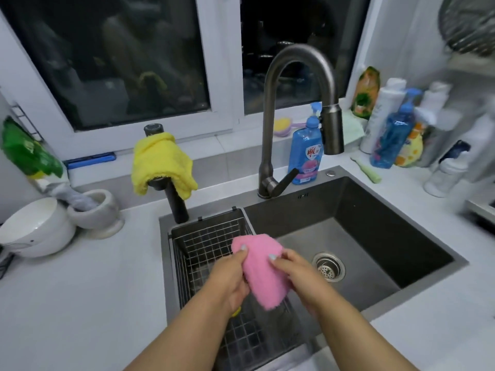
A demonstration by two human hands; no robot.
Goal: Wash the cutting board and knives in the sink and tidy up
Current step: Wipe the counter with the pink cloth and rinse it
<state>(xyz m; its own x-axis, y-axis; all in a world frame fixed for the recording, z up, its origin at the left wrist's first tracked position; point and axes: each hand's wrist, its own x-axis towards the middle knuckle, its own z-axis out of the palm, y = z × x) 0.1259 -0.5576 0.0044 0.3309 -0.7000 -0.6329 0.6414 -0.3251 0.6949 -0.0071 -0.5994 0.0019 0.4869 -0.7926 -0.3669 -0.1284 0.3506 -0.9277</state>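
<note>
Both hands (230, 274) (300, 274) pinching pink cloth (263, 269), hanging lengthwise

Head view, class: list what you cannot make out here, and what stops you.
1. Basket floor: hidden by both hands and the pink cloth.
2. Yellow item under the left hand: mostly covered.
3. Bottles at right: labels blurred.
4. Right hand fingers: partly behind the cloth.

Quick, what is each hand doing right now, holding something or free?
Left hand: fingers and thumb grip the pink cloth above the sink.
Right hand: pinches the same pink cloth from the other side.
</note>
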